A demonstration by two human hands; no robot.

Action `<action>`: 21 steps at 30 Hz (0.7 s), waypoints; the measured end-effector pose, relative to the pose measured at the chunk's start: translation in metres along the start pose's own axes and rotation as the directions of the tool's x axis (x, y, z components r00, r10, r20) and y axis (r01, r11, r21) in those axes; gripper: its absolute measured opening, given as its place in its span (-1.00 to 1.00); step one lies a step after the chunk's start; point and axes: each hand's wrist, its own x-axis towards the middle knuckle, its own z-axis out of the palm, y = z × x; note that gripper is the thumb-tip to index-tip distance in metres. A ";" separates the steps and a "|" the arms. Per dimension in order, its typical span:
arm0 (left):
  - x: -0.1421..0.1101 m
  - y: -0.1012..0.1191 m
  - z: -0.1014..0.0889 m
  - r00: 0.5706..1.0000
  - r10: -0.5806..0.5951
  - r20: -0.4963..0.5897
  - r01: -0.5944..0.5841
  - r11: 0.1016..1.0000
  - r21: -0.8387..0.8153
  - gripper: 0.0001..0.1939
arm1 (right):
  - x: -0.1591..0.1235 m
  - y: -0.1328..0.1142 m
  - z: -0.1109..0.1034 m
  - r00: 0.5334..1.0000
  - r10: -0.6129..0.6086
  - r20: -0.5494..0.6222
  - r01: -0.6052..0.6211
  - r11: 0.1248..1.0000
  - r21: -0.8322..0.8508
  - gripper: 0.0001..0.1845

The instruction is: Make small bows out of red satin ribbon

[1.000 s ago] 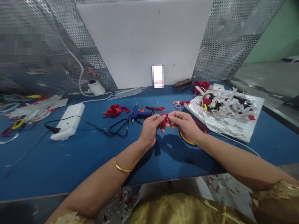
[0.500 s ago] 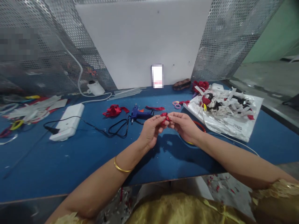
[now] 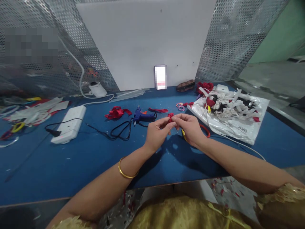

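Observation:
A small piece of gathered red ribbon (image 3: 170, 116) is pinched between both hands above the blue table. My left hand (image 3: 157, 132) is closed on it from the left, thumb and fingertips together. From the right, my right hand (image 3: 189, 128) grips the same ribbon with thumb and forefinger; the fingers hide much of it. Red and yellow loops (image 3: 205, 129), perhaps scissor handles, show partly behind my right hand. Left of my hands lies a blue glue gun (image 3: 143, 115). A red ribbon strip (image 3: 158, 110) rests just behind it.
A crumpled red ribbon (image 3: 116, 113) and a white power strip (image 3: 69, 124) lie to the left, joined by black cable. At right, a white plastic bag (image 3: 250, 128) carries fabric scraps. A phone (image 3: 160, 77) leans against the white board (image 3: 145, 38). Elastic bands (image 3: 180, 107) lie behind my hands.
My left hand has turned and its thumb has shifted toward my right fingers. The red ribbon now shows above the fingertips, less of it visible. The red and yellow loops are more exposed.

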 end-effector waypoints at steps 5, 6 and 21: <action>-0.002 -0.002 -0.003 0.998 0.063 -0.015 -0.058 0.976 0.211 -0.78 | -0.001 -0.001 0.001 0.999 0.038 -0.009 -0.038 0.999 0.025 -0.84; -0.002 -0.001 -0.004 0.996 0.087 -0.003 -0.084 0.962 0.261 -0.76 | -0.001 -0.001 0.002 0.999 0.043 -0.012 -0.042 0.999 0.031 -0.84; -0.003 -0.001 -0.008 0.942 0.335 0.007 -0.255 0.704 0.662 -0.77 | -0.005 -0.002 0.004 0.997 -0.070 0.035 0.073 0.993 -0.090 -0.89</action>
